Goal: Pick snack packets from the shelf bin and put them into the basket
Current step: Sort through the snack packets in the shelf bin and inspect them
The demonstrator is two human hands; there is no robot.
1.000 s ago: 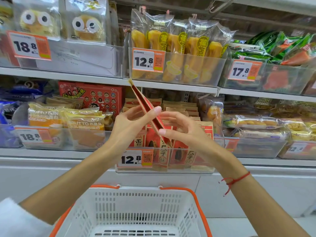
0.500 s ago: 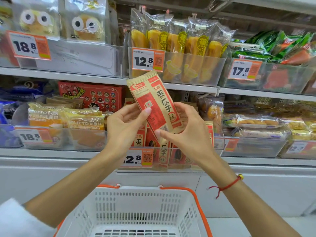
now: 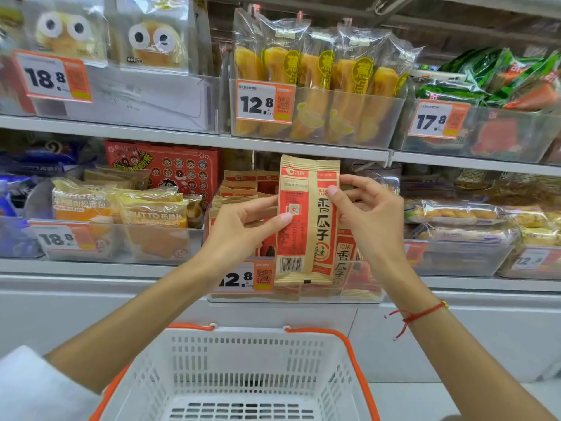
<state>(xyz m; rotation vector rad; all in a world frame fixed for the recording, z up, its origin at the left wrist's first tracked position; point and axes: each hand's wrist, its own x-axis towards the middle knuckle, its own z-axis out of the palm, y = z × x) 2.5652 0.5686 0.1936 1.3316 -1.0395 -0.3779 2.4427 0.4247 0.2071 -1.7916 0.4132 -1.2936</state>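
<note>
Packet [image 3: 307, 220] now turned upright, left hand [image 3: 243, 226], right hand [image 3: 370, 217] pinching

Upright snack packet [image 3: 307, 220] between both hands' fingers [image 3: 280, 219], above basket [image 3: 243, 372].

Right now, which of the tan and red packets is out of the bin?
The upright packet pinched between both hands; the other packets stand in the bin.

One head-worn camera, aimed forward and slightly down at the shelves

It sits close behind the left hand [image 3: 243, 226] and right hand [image 3: 368, 217], shelf bins just beyond them, the white basket [image 3: 243, 344] directly below, nearest the lens
</note>
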